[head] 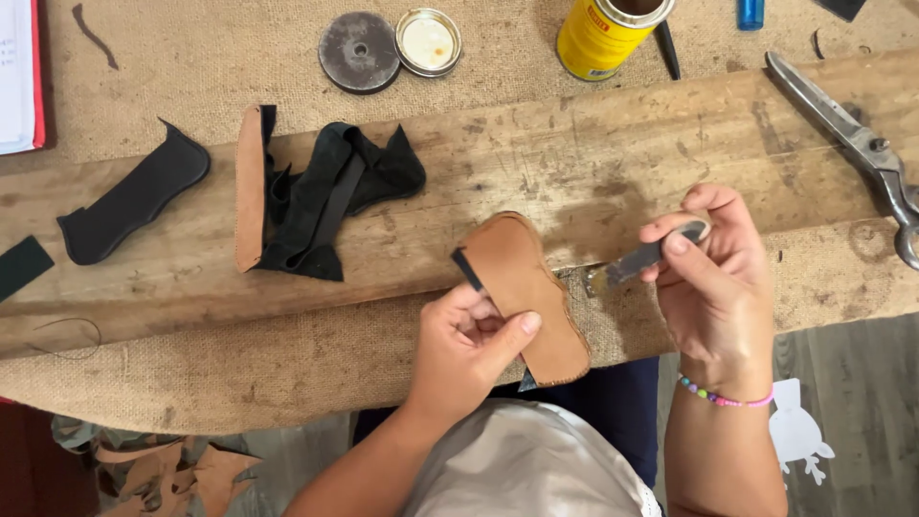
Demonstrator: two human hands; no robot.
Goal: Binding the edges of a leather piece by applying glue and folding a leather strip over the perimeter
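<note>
My left hand (467, 340) grips a tan leather piece (522, 287) shaped like a shoe sole, thumb pressed on its lower half; a narrow black strip shows at its upper left edge. My right hand (713, 273) holds a small dark brush (639, 260) by the handle, its worn tip pointing left, a short gap from the leather piece. Both hands hover over the front edge of a worn wooden board (574, 163). A bead bracelet circles my right wrist.
Black leather pieces (330, 196) and a tan strip (251, 187) lie on the board; another black piece (134, 206) at left. A yellow glue can (601, 36), its lid (428, 41), a metal disc (359, 51) and large scissors (857, 139) sit at the back. Leather scraps (172, 474) lie on the floor.
</note>
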